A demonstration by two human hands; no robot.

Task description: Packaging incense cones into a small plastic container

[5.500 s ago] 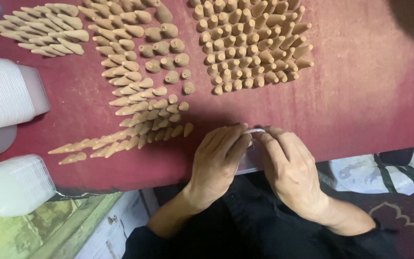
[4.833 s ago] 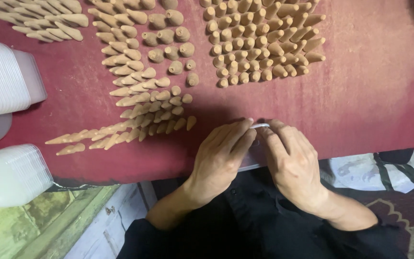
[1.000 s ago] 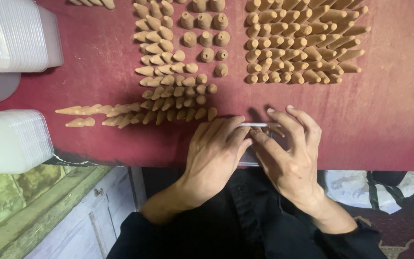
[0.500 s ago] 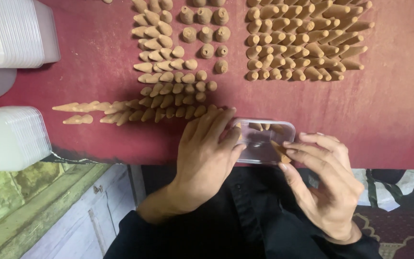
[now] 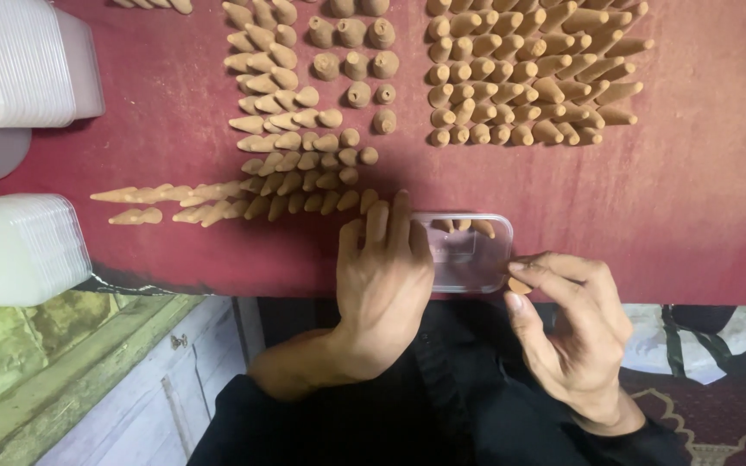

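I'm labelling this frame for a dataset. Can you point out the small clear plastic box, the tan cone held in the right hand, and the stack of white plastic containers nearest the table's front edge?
Small clear plastic box (image 5: 470, 259): head view, flat top.
Tan cone (image 5: 518, 285): head view, its exposed end.
Stack of white plastic containers (image 5: 17, 246): head view, top face.

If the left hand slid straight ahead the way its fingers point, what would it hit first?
Probably the nearest row of tan clay cones lying just beyond the left hand fingertips on the dark red tabletop.

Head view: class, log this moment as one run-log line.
left hand flat on clear plastic box | right hand pinching one clay cone at box edge | cone rows on red table
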